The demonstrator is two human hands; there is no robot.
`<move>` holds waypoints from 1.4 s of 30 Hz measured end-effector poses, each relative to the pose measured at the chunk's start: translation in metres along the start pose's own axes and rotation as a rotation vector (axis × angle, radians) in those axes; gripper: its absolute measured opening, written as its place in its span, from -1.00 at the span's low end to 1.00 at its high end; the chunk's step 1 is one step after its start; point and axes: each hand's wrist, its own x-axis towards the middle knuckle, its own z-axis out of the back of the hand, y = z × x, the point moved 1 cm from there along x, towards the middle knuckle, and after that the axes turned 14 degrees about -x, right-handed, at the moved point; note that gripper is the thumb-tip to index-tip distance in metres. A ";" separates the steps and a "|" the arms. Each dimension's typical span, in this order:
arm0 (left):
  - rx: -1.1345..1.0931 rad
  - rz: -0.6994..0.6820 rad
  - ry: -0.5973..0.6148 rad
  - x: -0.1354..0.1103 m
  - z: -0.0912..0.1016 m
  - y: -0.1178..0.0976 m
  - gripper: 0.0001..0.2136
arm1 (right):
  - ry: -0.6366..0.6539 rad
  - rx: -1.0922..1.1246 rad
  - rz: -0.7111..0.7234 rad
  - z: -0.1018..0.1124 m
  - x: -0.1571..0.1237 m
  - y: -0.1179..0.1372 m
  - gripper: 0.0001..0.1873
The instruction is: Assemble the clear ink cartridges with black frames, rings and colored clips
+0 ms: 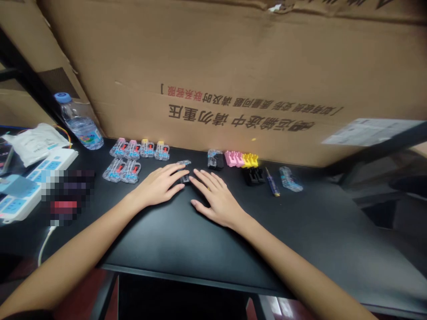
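A small, clear-and-dark plastic piece [185, 178] lies on the matte black tabletop [160, 240] between the fingertips of the two hands, with a clear plastic edge [184, 162] showing just beyond the left fingertips; whether these are one item or two, I cannot tell. The left hand [162, 184] is palm down, its fingers stretched out and slightly apart, the thumb spread away. The right hand [216, 195] mirrors it, fingers loosely fanned and thumb apart. Neither seems to grip anything; whether a fingertip presses on the piece is unclear. The step in hand looks like a rest or a positioning around that piece, not yet handling; taking hold of it would call for curling one thumb and forefinger onto its sides while the other hand steadies it. To the left sit six clear plastic connectors with red and blue details [130, 171], some with pink or yellow tops. To the right stand a clear block with a black part [215, 159], pink [234, 158], yellow [250, 159] and black [255, 176] notched plastic holders, a slim blue-handled screwdriver [272, 184] and a clear-and-blue plastic piece [291, 179]. Behind everything rises a large brown cardboard box [216, 58].
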 end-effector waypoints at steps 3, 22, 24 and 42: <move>0.024 0.027 0.020 -0.001 -0.001 0.002 -0.53 | 0.019 -0.028 0.031 0.000 0.011 0.004 -0.31; 0.290 0.402 -0.094 -0.006 0.003 0.003 -0.29 | -0.055 -0.123 -0.172 -0.009 0.030 -0.038 -0.33; 0.327 0.449 -0.099 -0.008 0.008 0.002 -0.25 | -0.126 -0.111 -0.176 -0.002 0.026 -0.036 -0.37; 0.249 0.978 -0.017 -0.017 0.019 -0.001 0.01 | -0.004 -0.131 -0.744 0.020 -0.042 -0.128 -0.76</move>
